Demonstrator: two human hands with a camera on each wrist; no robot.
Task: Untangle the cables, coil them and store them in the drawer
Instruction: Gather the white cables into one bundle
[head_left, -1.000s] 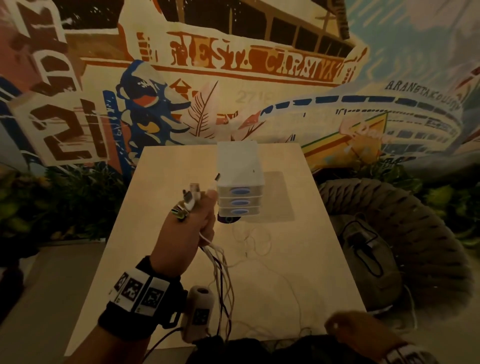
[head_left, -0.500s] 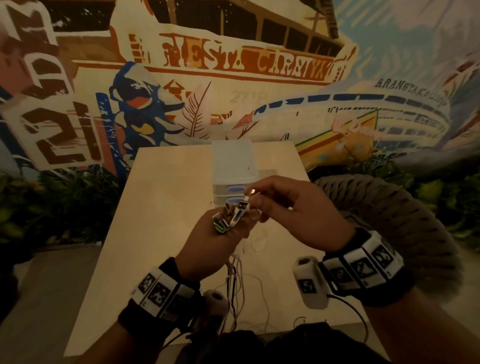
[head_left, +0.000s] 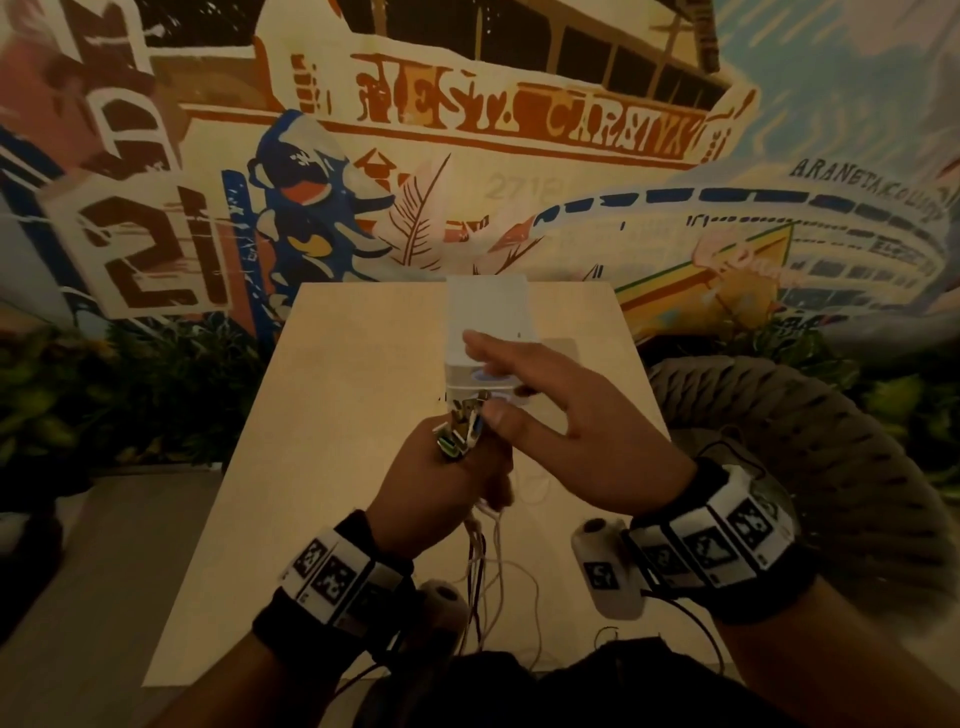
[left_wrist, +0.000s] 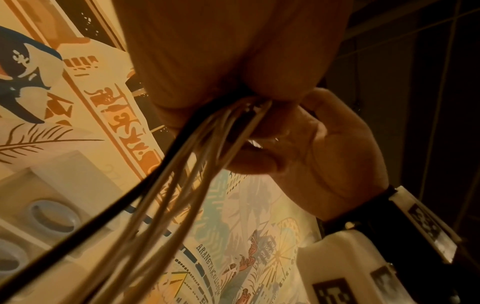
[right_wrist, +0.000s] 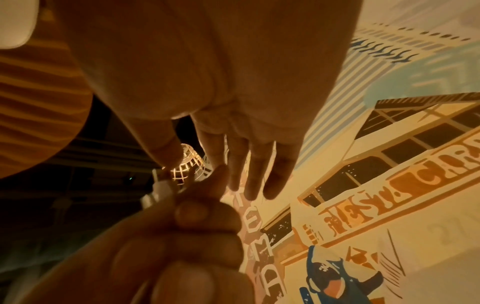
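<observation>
- The left hand is raised in a fist in front of the white three-drawer box, its fingers curled tight round a bundle of cables.
- The cables' plug ends stick up out of the top of that fist, just in front of the drawer box's lower drawers.
- Below the fist the cables hang down as one black strand among several pale ones and trail loosely onto the pale wooden table, on the near side of the drawer box.
- The right hand sits just right of the fist and reaches towards the plugs; its fingers are straight and slightly spread, stretched out over the front of the drawer box.
- The right thumb tip lies against the plug ends; whether it pinches one I cannot tell.
- The drawer box stands at the far middle of the table, with blue oval handles on its drawer fronts, and the drawers I can see look pushed in.
- Both wrists wear black bands with square-patterned markers and a small white camera pod.
- A painted mural fills the wall behind the drawer box.
- A thick rope-wrapped seat stands to the right of it, beside the table.
</observation>
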